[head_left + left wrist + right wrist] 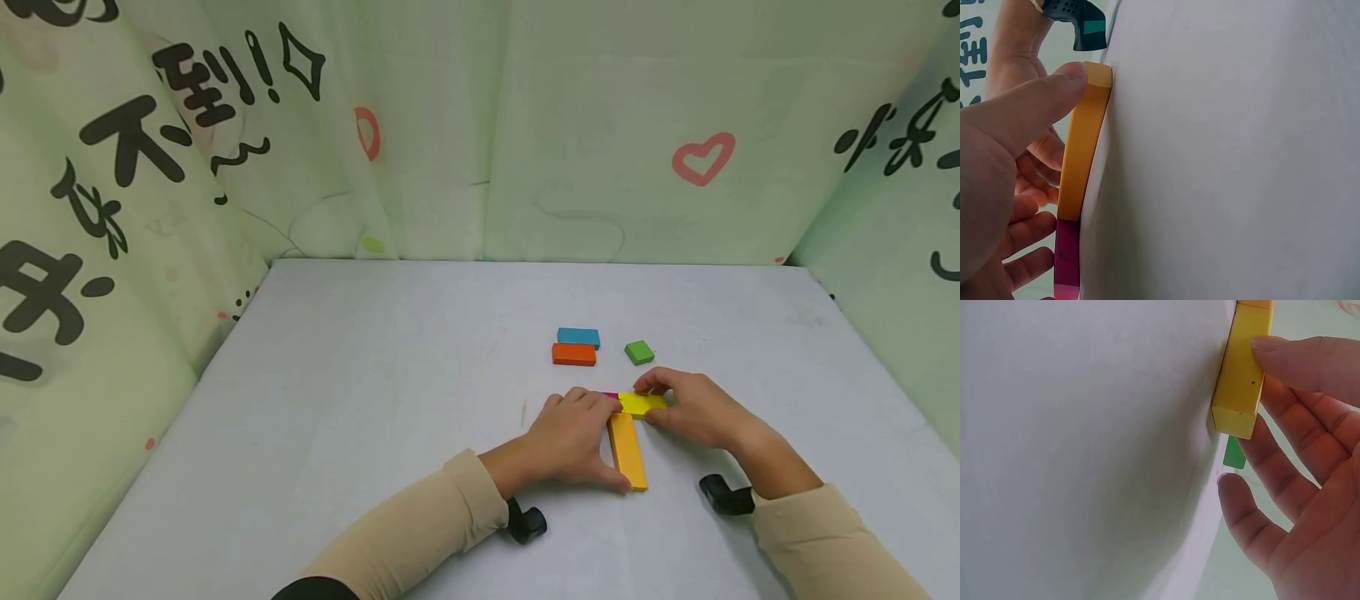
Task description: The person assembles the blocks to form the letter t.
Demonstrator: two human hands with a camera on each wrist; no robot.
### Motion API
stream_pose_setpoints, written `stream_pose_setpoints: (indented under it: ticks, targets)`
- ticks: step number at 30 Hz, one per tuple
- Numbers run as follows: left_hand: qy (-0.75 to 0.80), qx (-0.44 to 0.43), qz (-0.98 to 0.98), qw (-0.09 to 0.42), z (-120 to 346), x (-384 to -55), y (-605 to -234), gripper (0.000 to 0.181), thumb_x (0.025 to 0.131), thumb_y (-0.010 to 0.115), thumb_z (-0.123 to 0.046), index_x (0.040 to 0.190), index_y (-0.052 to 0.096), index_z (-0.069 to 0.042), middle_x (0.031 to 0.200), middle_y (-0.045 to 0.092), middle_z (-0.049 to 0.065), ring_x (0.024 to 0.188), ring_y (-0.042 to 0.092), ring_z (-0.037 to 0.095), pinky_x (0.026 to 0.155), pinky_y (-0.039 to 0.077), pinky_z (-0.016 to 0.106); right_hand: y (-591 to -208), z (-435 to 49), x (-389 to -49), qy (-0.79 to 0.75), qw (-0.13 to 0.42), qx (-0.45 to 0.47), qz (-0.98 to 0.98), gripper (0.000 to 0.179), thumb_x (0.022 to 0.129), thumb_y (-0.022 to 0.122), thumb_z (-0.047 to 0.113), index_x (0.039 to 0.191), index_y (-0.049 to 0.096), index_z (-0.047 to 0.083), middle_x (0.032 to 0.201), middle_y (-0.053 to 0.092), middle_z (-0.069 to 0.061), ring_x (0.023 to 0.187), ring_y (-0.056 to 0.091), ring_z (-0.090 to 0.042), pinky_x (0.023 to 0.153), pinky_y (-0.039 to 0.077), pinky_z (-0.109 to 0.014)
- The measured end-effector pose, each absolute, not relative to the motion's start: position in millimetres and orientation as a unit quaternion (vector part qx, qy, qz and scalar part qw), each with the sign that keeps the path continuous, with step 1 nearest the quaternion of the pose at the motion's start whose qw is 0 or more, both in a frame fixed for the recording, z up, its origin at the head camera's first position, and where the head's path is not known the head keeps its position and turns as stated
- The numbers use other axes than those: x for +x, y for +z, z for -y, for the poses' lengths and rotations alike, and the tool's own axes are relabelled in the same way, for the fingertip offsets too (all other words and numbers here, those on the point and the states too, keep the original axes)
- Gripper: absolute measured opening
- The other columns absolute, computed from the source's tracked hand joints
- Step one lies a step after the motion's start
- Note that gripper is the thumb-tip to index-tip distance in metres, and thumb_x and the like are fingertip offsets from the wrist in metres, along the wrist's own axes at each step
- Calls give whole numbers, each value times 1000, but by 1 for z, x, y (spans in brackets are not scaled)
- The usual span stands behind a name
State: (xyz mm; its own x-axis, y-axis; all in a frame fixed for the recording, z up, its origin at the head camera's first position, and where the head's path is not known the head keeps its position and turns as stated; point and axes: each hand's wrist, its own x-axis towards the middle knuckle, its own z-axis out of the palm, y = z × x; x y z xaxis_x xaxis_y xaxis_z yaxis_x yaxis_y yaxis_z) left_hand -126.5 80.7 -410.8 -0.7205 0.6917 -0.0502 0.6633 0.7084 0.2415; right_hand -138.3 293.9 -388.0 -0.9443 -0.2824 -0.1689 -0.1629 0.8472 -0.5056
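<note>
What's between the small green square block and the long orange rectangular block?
In the head view, the bright yellow rectangular block, pinched by the right hand, lies between the green block and the orange block, with some white tabletop showing.

A near block (628, 454) is lying between the hands (564, 437) (696, 410), paired blocks (574, 355) sitting behind, left of a lone block (640, 352).

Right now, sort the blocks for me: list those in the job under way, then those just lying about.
In the job:
- amber block, touched by the left hand
- magenta block, at its end
- yellow block, pinched by the right hand

Apparently just lying about:
- blue block
- red-orange block
- green block
</note>
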Motion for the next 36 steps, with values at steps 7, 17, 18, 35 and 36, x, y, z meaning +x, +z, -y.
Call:
stream_pose_setpoints:
  ticks: [7, 17, 18, 35, 36]
  targets:
    - [104, 371, -921, 60, -81, -125, -410, 89, 72, 71, -76, 139, 50, -22, 137, 52, -11, 122, 43, 9, 92, 38, 26, -388, -294, -138, -249, 118, -117, -954, 30, 87, 73, 8, 115, 64, 3, 108, 65, -9, 102, 57, -33, 93, 48, -54]
    - [116, 373, -918, 69, -81, -124, -411, 87, 74, 72, -73, 139, 49, -20, 138, 51, -9, 124, 42, 10, 94, 38, 26, -387, -296, -138, -248, 123, -123, -953, 31, 87, 75, 8, 115, 64, 2, 106, 65, -9, 100, 57, -32, 92, 47, -55]
    - [116, 373, -918, 70, -81, -124, -411, 87, 74, 72, -73, 139, 49, -20, 138, 51, -9, 124, 42, 10, 94, 39, 26, -388, -295, -139, -247, 123, -122, -953, 31, 87, 74, 8, 115, 64, 2, 106, 65, -9, 100, 57, -32, 92, 47, -55]
    - [131, 365, -917, 93, -81, -132, -410, 88, 75, 73, -70, 142, 47, -20, 140, 49, -9, 127, 40, 11, 98, 39, 29, -389, -293, -145, -247, 116, -110, -956, 30, 88, 73, 8, 116, 64, 2, 108, 64, -11, 102, 56, -33, 94, 47, -55]
    - [132, 365, -917, 93, -81, -133, -410, 88, 75, 73, -70, 142, 47, -20, 141, 49, -9, 128, 40, 11, 99, 39, 29, -389, -293, -146, -248, 116, -111, -955, 30, 88, 73, 7, 116, 64, 2, 107, 64, -11, 101, 56, -33, 94, 47, -55]
